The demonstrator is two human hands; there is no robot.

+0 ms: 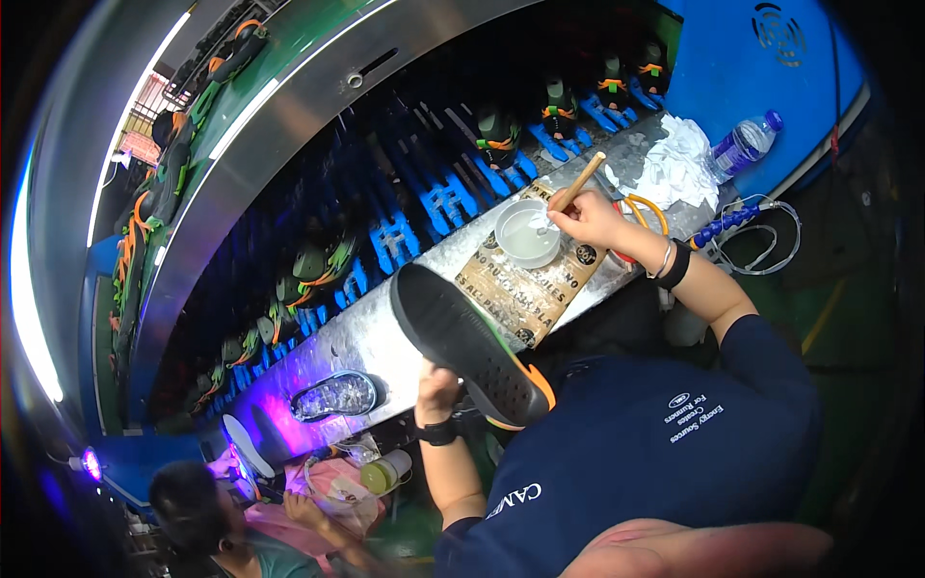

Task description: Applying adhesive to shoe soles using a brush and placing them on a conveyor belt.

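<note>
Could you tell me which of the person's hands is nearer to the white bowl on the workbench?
The right hand: holding a wooden-handled brush, it sits at the white bowl's rim. The left hand is farther down, gripping the black shoe sole.

Single head-worn fisheye view, looking steeply down, close over workbench

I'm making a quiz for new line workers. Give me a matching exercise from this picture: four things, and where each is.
Things:
1. shoe sole
2. brush
3. white bowl
4. water bottle

Places:
A. on the cardboard sheet
B. in the right hand
C. lying by the blue panel
D. in the left hand

Pairs: 1-D, 2-B, 3-A, 4-C
</note>
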